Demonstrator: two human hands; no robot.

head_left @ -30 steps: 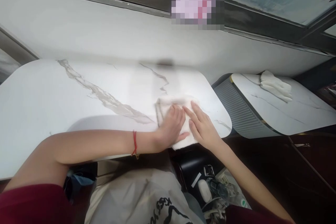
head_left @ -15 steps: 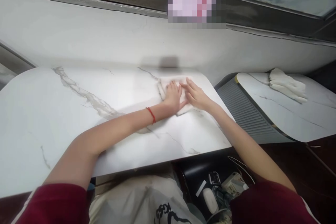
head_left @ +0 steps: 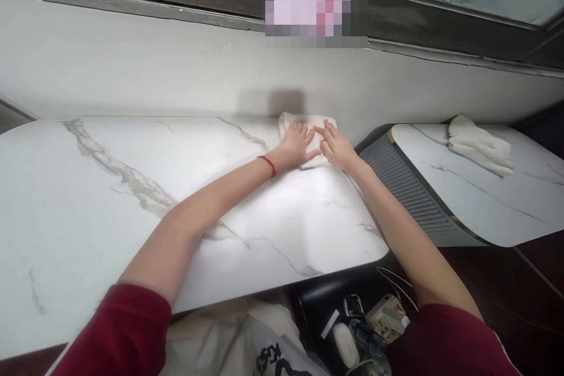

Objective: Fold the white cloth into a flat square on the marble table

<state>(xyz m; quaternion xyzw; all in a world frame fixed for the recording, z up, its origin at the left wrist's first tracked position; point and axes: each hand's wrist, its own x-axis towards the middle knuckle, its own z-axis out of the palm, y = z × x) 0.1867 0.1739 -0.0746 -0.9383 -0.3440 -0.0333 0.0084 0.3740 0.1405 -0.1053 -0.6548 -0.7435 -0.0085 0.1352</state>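
A folded white cloth lies flat at the far right corner of the white marble-patterned tabletop, close to the wall. My left hand rests on the cloth with its fingers spread, a red string bracelet at the wrist. Beside it, my right hand presses on the cloth's right part, fingers stretched out and apart. The fingertips of both hands nearly meet. Part of the cloth is hidden under the palms.
A second marble-patterned table with a ribbed grey side stands to the right, bearing a crumpled white cloth. Below the front edge, a black surface holds a white oval case and a power socket block. A wall borders the back.
Both hands and the cloth under them have slid away from me, toward the wall and slightly right. The view has shifted a little.
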